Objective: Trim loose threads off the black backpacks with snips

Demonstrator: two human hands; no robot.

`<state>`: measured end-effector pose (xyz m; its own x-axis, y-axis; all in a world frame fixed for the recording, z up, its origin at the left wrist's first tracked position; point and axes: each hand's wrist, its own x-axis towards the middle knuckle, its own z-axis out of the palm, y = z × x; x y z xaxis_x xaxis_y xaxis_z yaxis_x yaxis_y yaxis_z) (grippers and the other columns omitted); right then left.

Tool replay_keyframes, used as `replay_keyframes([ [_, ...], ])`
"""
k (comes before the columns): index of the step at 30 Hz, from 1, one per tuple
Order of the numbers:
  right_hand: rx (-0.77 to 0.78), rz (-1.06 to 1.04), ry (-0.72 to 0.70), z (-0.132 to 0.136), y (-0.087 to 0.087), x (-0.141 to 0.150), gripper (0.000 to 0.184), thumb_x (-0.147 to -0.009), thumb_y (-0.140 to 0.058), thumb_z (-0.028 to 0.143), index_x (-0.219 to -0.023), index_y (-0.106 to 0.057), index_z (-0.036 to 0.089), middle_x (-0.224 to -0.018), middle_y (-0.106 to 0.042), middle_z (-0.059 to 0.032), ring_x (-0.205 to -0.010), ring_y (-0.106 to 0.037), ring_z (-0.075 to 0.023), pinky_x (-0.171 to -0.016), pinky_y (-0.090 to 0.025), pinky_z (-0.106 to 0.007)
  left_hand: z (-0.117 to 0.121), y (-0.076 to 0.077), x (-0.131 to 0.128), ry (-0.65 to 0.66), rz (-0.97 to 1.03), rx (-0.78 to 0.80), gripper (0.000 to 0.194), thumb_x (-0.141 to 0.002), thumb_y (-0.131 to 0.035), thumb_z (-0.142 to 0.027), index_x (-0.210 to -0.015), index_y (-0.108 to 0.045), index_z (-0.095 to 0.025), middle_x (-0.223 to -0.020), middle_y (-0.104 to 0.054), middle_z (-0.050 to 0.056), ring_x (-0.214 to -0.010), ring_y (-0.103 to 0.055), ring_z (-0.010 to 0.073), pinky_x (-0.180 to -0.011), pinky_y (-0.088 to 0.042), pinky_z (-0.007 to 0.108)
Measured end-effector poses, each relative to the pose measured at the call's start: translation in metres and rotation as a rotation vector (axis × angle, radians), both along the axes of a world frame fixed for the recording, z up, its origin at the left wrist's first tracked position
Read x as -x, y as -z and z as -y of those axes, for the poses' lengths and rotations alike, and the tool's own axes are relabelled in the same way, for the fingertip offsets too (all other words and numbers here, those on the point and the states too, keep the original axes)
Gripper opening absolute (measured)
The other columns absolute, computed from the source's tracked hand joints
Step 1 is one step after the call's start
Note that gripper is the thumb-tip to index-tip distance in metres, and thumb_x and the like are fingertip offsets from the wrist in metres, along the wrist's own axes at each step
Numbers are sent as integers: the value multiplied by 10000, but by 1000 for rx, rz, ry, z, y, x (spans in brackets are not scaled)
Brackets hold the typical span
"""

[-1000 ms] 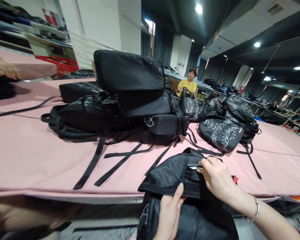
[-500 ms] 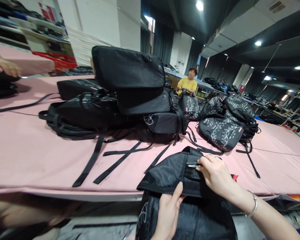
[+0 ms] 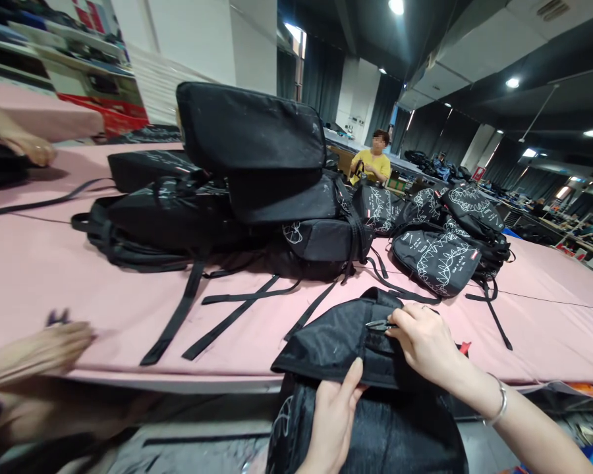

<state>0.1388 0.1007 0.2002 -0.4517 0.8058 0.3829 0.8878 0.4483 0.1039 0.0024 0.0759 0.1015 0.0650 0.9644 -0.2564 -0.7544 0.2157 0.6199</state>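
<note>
A black backpack point(image 3: 321, 339) hangs over the table's front edge, its dark lining turned out. My left hand point(image 3: 332, 411) grips the hem of that backpack, thumb on top and fingers beneath. My right hand point(image 3: 422, 339) is closed around a small pair of thread snips point(image 3: 376, 325), the metal blades pointing left against a seam near the backpack's upper webbing. Most of the snips' body is hidden in my fingers. A bit of red point(image 3: 464, 347) shows just behind my right wrist.
Stacked black backpacks point(image 3: 252, 131) stand behind my hands on the pink-covered table point(image 3: 123, 316), straps trailing forward. White-patterned backpacks point(image 3: 435, 263) lie to the right. A co-worker's hand point(image 3: 54, 345) is at the lower left, another hand point(image 3: 34, 148) at the upper left. A person in yellow point(image 3: 373, 163) is beyond.
A co-worker's hand has come onto the table at lower left with a small dark object beside it. The upper-left hand has shifted right. My snips' blades look closer together; my hands barely moved.
</note>
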Motion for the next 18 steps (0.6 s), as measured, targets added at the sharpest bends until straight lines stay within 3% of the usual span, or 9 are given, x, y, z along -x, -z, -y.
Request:
replay_keyframes([
  [9, -5, 14, -4, 2, -2, 5, 86, -852, -501, 161, -775, -523, 191, -742, -562, -36, -657, -509, -169, -559, -330, -265, 0, 4, 0, 30, -2, -17, 466, -676, -716, -302, -1108, -592, -176, -1088, -657, 89, -1068, -570, 255, -824, -522, 334],
  [14, 38, -385, -113, 9, -4, -10, 82, -887, -466, 226, -888, -537, 186, -797, -602, -41, -715, -552, -165, -637, -411, -259, -4, 4, 8, 46, 40, 22, 424, -632, -751, -282, -1022, -638, -163, -995, -692, 74, -968, -621, 235, -779, -538, 303],
  [18, 72, -544, -7, 15, 1, -43, 263, -786, -615, 272, -1026, -544, 189, -934, -634, -56, -802, -588, -187, -704, -451, -284, -10, 4, 18, 16, 63, 81, 363, -575, -786, -234, -905, -672, -136, -897, -710, 64, -845, -654, 209, -735, -551, 287],
])
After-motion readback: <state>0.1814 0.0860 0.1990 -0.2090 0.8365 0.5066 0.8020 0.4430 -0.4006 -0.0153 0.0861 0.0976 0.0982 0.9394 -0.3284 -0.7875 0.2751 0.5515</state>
